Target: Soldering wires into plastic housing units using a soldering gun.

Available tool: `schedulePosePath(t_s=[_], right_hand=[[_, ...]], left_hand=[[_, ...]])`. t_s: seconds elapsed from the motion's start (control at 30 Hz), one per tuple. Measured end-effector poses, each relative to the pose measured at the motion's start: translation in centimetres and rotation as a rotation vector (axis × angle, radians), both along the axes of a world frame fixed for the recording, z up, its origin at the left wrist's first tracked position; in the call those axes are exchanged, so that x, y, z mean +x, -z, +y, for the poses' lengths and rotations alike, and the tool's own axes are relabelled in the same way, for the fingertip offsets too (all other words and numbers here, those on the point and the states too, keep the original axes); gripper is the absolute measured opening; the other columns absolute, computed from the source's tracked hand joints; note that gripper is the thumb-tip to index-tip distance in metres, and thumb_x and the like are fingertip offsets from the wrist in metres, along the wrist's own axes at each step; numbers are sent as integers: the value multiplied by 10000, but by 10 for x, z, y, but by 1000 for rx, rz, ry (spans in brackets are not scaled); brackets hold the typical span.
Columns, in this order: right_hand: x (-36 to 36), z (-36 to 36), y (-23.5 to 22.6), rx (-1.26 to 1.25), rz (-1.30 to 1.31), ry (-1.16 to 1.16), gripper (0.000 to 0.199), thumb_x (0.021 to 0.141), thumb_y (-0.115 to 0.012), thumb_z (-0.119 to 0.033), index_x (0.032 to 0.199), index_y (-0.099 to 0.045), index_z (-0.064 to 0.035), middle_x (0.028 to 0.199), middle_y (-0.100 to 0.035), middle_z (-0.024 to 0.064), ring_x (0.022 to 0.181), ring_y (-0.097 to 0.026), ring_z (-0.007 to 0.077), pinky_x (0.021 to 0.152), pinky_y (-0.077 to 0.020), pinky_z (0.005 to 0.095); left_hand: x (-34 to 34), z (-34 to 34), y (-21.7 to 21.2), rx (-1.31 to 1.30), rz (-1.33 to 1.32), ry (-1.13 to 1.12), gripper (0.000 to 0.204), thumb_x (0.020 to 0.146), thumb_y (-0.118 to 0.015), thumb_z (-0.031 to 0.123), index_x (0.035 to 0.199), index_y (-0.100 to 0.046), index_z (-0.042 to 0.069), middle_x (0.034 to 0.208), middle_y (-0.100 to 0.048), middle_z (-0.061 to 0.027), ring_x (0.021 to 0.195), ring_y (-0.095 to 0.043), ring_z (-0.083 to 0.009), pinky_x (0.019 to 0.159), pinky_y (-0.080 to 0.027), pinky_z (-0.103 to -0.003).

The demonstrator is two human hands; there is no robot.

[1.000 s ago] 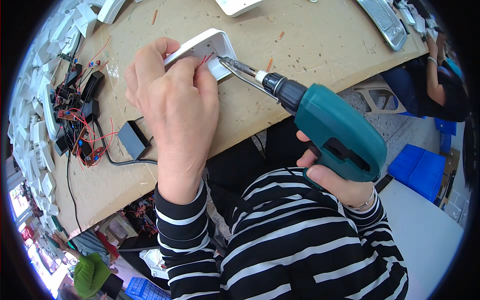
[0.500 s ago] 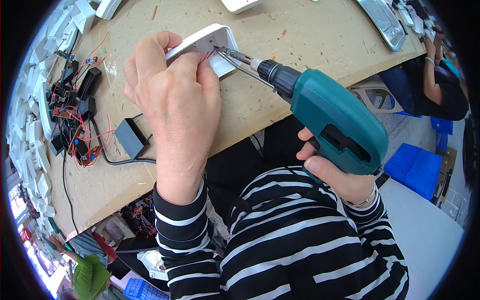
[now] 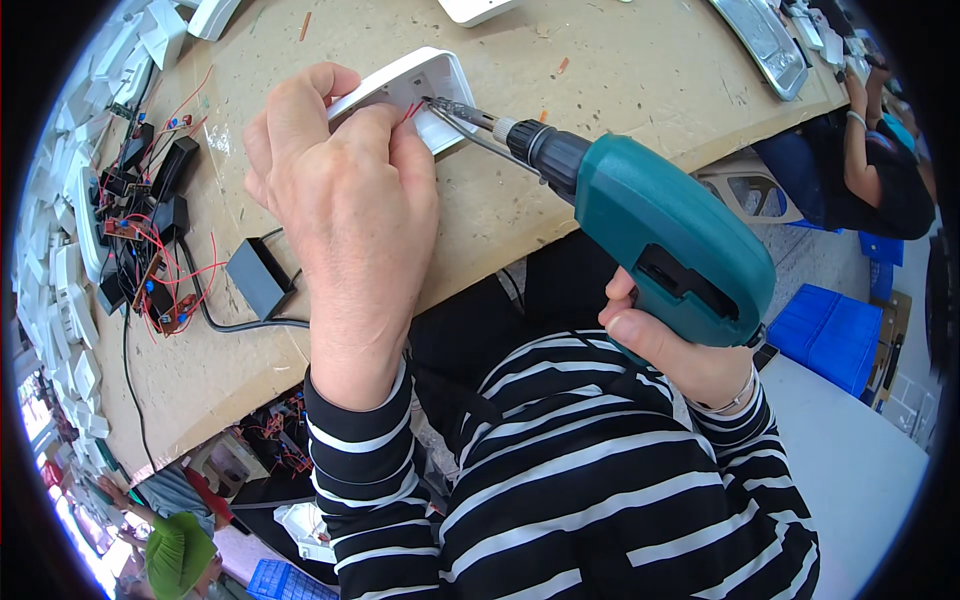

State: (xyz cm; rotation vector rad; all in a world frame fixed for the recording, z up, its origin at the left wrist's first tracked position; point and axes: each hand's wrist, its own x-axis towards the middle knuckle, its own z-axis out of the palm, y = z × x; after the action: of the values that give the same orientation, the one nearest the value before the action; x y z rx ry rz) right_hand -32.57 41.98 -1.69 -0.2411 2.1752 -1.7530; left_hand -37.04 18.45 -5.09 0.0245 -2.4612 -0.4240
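My left hand [image 3: 350, 200] is closed on a white plastic housing [image 3: 440, 70] that lies tilted on the table, its hollow side facing me. Thin red wires [image 3: 411, 110] stick up inside it beside my fingertips; the fingers hide part of the interior. In my right hand [image 3: 665, 350] is a green pistol-shaped soldering gun [image 3: 670, 220], gripped by its handle with the fingers wrapped round. Its dark tip, with a thin metal tube alongside, reaches into the housing and is at or very near the red wires. Whether it touches them I cannot tell.
A black adapter box [image 3: 258, 278] with a cord lies left of my wrist. Beyond it are tangled red wires and small circuit boards [image 3: 125, 228]. White housings [image 3: 75, 300] pile along the far left. A metal tray [image 3: 765, 45] sits at the far right; another person [image 3: 880, 170] works there.
The view has shifted very slightly. Both hands, the housing and the soldering gun keep nearly the same places, with the tip still at the wires.
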Motion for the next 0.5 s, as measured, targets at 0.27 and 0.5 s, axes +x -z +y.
schedulePosePath(t_s=[0.27,0.5], right_hand=[[0,1,-4,59,-39,-66,291,810,-718,7,1078,-605,6,947,-634,76,822,-648,148,739,-552,270],[0,4,-4,90,-19,-77,288,812,-723,6,1076,-608,-2,950,-637,76,830,-652,147,735,-551,263]], left_hand=[[0,0,0,0,-7,-3,84,722,-683,55,788,-717,14,1099,-573,-99,1027,-492,-300,861,-368,-417],[0,0,0,-5,-11,-10,87,723,-680,54,789,-717,12,1106,-572,-100,1035,-487,-301,861,-365,-418]])
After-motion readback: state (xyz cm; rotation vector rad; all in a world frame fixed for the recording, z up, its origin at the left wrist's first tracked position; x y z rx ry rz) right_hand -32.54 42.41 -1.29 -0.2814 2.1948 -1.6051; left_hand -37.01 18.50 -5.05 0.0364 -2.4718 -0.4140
